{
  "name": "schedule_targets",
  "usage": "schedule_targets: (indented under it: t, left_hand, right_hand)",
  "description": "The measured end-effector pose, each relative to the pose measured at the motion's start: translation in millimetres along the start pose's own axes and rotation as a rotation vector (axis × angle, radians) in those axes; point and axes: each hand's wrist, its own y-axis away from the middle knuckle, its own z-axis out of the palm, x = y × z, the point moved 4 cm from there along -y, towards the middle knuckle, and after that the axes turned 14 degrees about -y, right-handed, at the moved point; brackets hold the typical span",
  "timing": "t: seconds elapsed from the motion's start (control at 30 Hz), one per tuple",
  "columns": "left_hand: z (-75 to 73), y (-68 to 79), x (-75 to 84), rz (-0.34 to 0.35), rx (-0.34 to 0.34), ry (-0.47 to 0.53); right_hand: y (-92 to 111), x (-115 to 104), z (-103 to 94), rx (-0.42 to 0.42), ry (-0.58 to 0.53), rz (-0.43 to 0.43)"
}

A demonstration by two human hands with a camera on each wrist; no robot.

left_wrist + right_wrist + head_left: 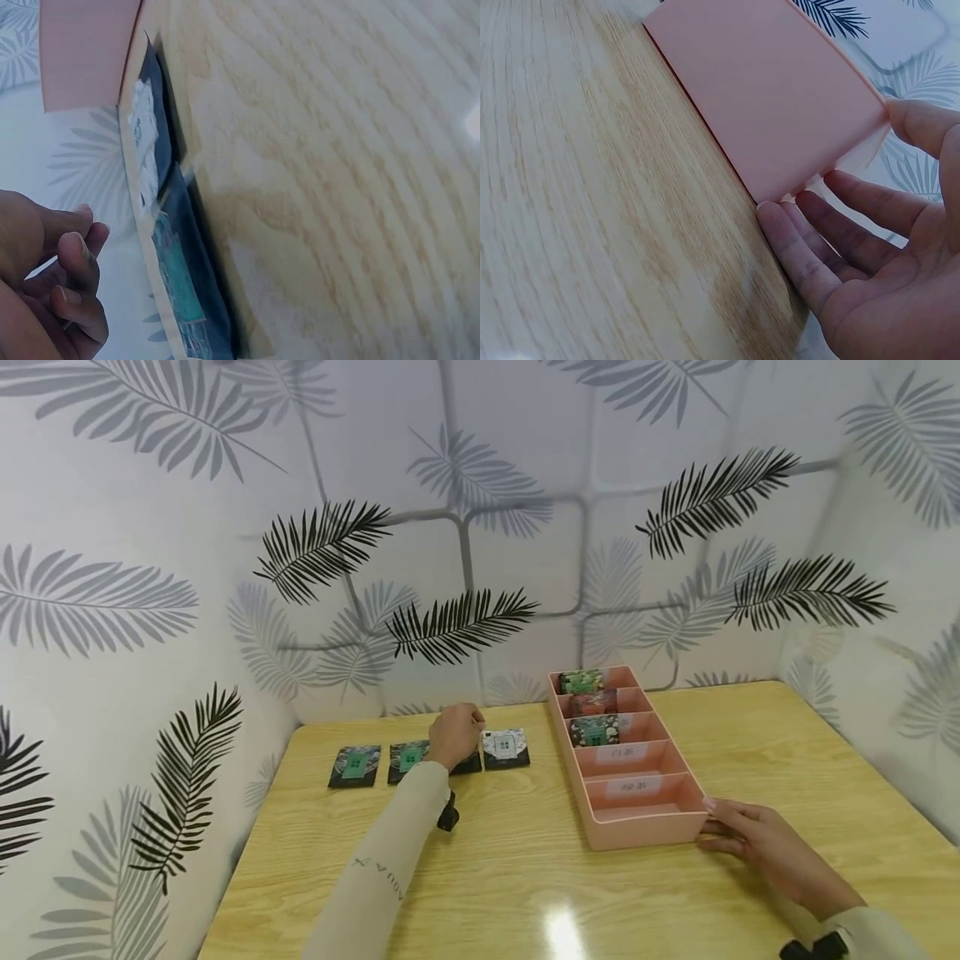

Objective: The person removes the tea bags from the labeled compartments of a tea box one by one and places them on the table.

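Flat dark packets lie in a row on the wooden table: a green-labelled one (pixel 356 766) at the left end, another (pixel 405 762) beside it, a third (pixel 468 763) partly hidden by my left hand, and a white-labelled packet (pixel 506 748) at the right. My left hand (pixel 454 735) hovers over the third, fingers loosely bent with nothing between them. In the left wrist view that green packet (pixel 180 277) lies past the fingers. My right hand (pixel 757 843) holds the near right corner of a pink divided box (pixel 641 832), thumb at the rim (pixel 889 112) and fingers against the side.
Inside the box, patterned packets stand in the three far compartments, a green one (pixel 581 682), a reddish one (pixel 594 703) and a dark floral one (pixel 595 732). White labels (pixel 633 786) mark the two near compartments. Leaf-patterned wall covering (pixel 525 560) rises behind the table.
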Motion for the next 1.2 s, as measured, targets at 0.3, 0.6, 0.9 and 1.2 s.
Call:
schedule_targets:
  t: [0.3,0.6,0.9,1.2]
  left_hand:
    - [-8.6,5.1,23.4,0.083,-0.016,0.056]
    - [-16.5,5.7,49.3,0.138,0.021,0.128]
    - [-17.1,6.5,79.1,0.232,0.001,0.177]
    - [-16.1,11.5,109.7,0.321,-0.015,0.200]
  right_hand:
    - [2.0,-1.2,0.5,0.007,0.010,-0.010]
    - [2.0,-2.0,-1.2,0.005,0.009,-0.014]
    - [2.4,-2.9,-1.5,-0.006,0.003,-0.031]
    - [-0.3,0.3,1.3,0.004,0.024,-0.020]
